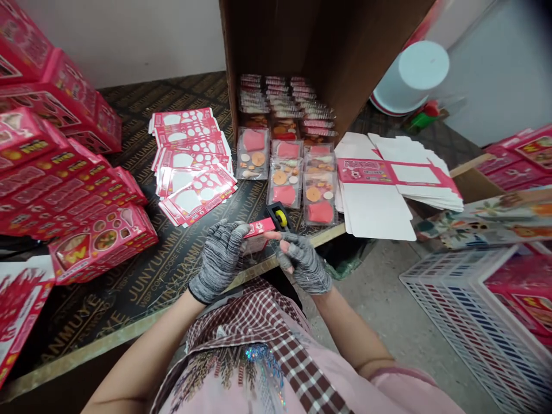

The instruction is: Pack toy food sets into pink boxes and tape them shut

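Gripping a pink box (pixel 261 226) at the front edge of the dark, gold-lettered bench (pixel 161 267), the left hand (pixel 222 259) is near the curled right hand (pixel 304 261), whose hold I cannot tell. Behind rises a pale wall (pixel 150 37); rightward, grey floor (pixel 383 287) and a white crate (pixel 448 282).

Striped grey knit gloves, a pale pink short-sleeved top (pixel 366 394) and a brown-and-white checked cloth apron.
The left hand (pixel 219 259) wears a glove of mottled black, grey and white yarn with a thin dark edge (pixel 198 295) at the wrist; the matching glove on the right hand (pixel 307 267) leaves the tips of the thumb and forefinger bare. The apron (pixel 250 310) has a broad checked strap (pixel 311 376) running diagonally over the top, whose front bears a feather-like motif (pixel 215 368) in dark and reddish tones, with glittering blue sequins (pixel 259 353).
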`<state>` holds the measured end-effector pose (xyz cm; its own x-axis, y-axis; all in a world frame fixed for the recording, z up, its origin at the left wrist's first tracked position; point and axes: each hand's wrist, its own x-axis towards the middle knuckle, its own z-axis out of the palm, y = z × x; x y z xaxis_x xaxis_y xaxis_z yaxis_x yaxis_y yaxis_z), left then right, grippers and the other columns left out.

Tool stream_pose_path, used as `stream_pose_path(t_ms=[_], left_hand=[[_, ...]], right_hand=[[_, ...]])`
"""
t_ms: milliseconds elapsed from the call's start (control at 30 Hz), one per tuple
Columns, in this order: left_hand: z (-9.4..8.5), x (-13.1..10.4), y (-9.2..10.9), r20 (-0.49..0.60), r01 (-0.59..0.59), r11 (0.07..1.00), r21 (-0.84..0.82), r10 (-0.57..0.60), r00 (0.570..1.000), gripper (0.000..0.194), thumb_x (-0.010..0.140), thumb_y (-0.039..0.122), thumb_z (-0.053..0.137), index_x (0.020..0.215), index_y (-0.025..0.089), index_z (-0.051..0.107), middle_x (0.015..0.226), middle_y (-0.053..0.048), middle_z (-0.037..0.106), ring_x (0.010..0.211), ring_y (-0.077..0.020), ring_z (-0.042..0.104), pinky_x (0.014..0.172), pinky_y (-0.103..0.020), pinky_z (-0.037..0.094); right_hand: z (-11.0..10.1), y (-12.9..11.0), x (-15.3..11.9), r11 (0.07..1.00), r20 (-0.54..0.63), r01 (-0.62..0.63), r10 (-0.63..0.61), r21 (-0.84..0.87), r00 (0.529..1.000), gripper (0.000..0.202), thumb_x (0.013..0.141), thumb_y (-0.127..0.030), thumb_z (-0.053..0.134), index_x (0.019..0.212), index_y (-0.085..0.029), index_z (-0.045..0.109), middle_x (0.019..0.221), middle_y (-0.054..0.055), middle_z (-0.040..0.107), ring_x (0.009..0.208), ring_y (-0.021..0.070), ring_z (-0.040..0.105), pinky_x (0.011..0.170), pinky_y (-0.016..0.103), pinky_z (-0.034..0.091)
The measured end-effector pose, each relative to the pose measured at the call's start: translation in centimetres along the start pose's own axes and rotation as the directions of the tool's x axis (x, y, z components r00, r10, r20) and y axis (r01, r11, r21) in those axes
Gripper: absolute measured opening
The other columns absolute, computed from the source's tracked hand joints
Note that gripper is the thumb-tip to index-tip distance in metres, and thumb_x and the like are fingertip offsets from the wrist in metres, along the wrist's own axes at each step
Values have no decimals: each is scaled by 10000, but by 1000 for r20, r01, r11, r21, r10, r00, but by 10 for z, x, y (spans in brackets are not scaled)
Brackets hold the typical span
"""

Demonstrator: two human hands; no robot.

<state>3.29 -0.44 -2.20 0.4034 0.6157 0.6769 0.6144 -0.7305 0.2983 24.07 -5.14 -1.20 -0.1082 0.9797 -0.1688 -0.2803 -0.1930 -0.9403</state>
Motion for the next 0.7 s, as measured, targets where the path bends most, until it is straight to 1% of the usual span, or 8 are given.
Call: stream_pose_path(t_ms=[67,133,267,333,433,533,633,700], left_hand=[[-2,1,-1,-3,-23,1000,-13,23,1000,340,930,132,552,1258,201,608,1138,-106,727,1058,-238,681,997,-403,514],[-5,2,-3,15,-57,998,-9,57,998,330,938,136,546,1256,206,601,1145,-103,723,1065,-232,681,997,-408,516],[-9,2,-2,83,-129,986,104,121,989,285,948,165,537,1205,223,644,1154,-101,713,1063,-237,677,974,-435,521],[-9,5,1,92,-99,989,113,89,992,244,947,230,564,1162,201,676,1151,-122,708,1049,-253,674,968,-456,516],[-4,11,5,15,-21,994,105,19,1000,199,941,307,608,1048,176,711,1061,-121,723,962,-245,680,917,-442,521],[2,13,4,-50,-17,988,151,25,998,145,940,277,613,970,182,718,992,-98,737,877,-218,679,826,-388,531],[5,9,0,7,-34,988,152,34,999,167,943,251,583,1020,202,723,1047,-94,740,919,-221,681,838,-391,538],[2,4,0,53,-41,993,112,35,998,207,940,255,577,1086,218,719,1116,-100,733,991,-231,679,910,-426,532]], right_hand=[[15,-4,9,988,124,-98,83,117,989,491,783,-538,708,1055,-138,789,379,-99,371,358,62,242,421,241,169],[22,-1,17,961,179,-178,141,213,974,456,767,-524,713,985,-134,800,348,-106,339,346,59,218,413,241,169],[23,9,25,931,187,-223,174,288,967,412,768,-516,707,893,-133,793,330,-108,317,334,62,206,410,243,181],[22,12,24,942,180,-215,171,259,969,413,785,-539,685,864,-144,775,338,-106,319,338,67,213,417,244,200],[17,14,21,996,86,-94,95,-6,992,441,838,-603,625,743,-182,714,388,-69,407,374,88,306,449,256,283],[2,22,21,900,-90,125,-178,-418,980,438,830,-622,659,676,-213,638,572,-7,586,535,131,499,594,289,438],[-18,39,31,791,-149,225,-368,-568,918,436,746,-639,740,874,-228,665,886,53,698,824,211,645,817,371,536],[-26,53,43,789,-91,226,-334,-571,938,566,655,-654,797,1020,-239,674,1048,89,713,988,267,664,908,438,552]])
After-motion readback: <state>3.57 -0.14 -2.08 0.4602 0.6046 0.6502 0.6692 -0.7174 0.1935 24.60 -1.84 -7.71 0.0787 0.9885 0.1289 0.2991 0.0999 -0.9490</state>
